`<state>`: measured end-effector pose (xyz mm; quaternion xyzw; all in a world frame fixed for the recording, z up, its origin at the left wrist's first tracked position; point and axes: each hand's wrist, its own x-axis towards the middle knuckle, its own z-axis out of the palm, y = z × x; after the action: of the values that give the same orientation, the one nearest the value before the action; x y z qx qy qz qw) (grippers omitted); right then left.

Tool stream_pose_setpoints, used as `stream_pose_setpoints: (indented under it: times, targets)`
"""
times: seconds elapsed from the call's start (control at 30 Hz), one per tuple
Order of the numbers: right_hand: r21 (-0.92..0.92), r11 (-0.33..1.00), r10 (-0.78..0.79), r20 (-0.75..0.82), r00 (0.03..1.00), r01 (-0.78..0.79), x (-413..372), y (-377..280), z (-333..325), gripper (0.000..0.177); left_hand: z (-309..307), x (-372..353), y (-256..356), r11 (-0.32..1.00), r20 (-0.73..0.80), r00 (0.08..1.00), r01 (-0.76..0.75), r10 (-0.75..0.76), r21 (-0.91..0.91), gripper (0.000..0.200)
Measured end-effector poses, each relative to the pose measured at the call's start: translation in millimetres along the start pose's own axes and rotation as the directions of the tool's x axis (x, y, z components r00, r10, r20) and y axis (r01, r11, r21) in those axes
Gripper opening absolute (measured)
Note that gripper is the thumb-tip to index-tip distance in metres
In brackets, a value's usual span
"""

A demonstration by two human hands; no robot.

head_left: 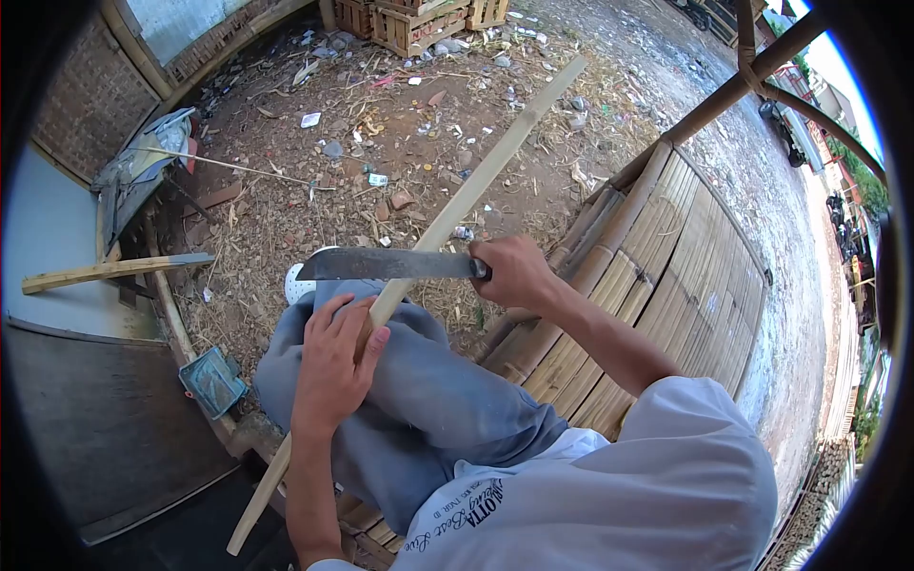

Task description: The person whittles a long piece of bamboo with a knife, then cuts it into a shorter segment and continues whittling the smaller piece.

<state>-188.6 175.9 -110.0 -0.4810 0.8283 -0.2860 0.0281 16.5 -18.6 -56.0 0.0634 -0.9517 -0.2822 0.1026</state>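
My right hand [514,269] is closed round the dark handle of a machete [390,265]. Its broad, worn blade points left and lies across a long, pale bamboo strip [476,181], at about the strip's middle. Below the blade, my left hand [341,347] grips the same strip, thumb on its right side and fingers over the left. The strip slants from the lower left, past my left forearm, up to the upper right. Under my left hand are my bent legs in grey-blue trousers [419,381].
A bamboo slat bench [657,276] stands to my right, with a bamboo post [743,81] above it. Wooden crates [419,27] stand at the far side of the littered dirt ground. At left are a blue plastic basket [214,383], a wooden bar [114,271] and wall panels [95,419].
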Motion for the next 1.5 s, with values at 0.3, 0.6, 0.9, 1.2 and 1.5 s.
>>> stream_pose_setpoints:
  times: [0.3, 0.6, 0.9, 1.2, 1.5]
  targets:
    - [0.029, 0.879, 0.472, -0.181, 0.863, -0.475, -2, -23, -46, 0.02, -5, -4, 7, 0.999, -0.051, 0.998, 0.03, -0.031, -0.02, 0.026]
    - [-0.07, 0.839, 0.535, -0.078, 0.842, -0.539, 12, -9, -65, 0.023, 14, -18, 18, 0.987, -0.168, 0.985, 0.002, 0.025, 0.16, 0.023]
    - [-0.046, 0.973, 0.23, 0.266, 0.936, -0.226, -26, -60, -21, 0.014, 24, -18, 18, 0.959, -0.196, 0.98, 0.03, 0.027, 0.282, 0.024]
    - [0.066, 0.781, 0.624, -0.105, 0.774, -0.621, 8, 13, -44, 0.029, 28, -19, 19, 0.927, -0.182, 0.982, 0.019, 0.054, 0.374, 0.024]
    - [0.002, 0.731, 0.672, -0.177, 0.719, -0.683, 17, 62, -46, 0.024, 25, -25, 22, 0.93, -0.181, 0.983, 0.029, 0.041, 0.367, 0.023]
